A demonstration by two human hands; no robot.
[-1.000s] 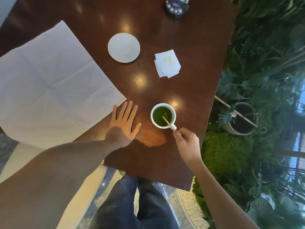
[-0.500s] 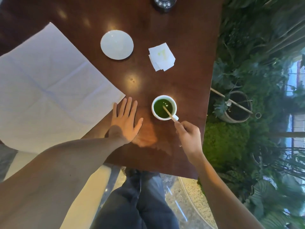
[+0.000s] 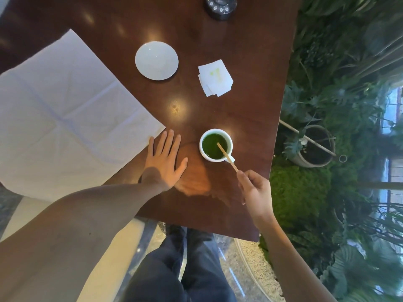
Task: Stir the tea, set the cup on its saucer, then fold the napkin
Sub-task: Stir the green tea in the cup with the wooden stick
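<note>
A white cup (image 3: pixel 204 152) of green tea stands on the dark wooden table (image 3: pixel 239 110), near its right edge. A thin wooden stir stick (image 3: pixel 226 156) leans in the tea, and my right hand (image 3: pixel 256 190) pinches its near end. My left hand (image 3: pixel 164 162) lies flat on the table, fingers spread, a short way left of the cup. An empty white saucer (image 3: pixel 156 60) sits farther back. A large white napkin (image 3: pixel 65 118) is spread open at the left, its corner close to my left fingers.
A small folded paper with a green stain (image 3: pixel 216 78) lies right of the saucer. A dark round device (image 3: pixel 220 6) sits at the table's far edge. Potted plants (image 3: pixel 314 149) and greenery fill the floor right of the table. My legs are below the near edge.
The stick's tip has shifted inside the cup and my right hand has drawn back slightly toward me. My left hand stays flat in the same spot.
</note>
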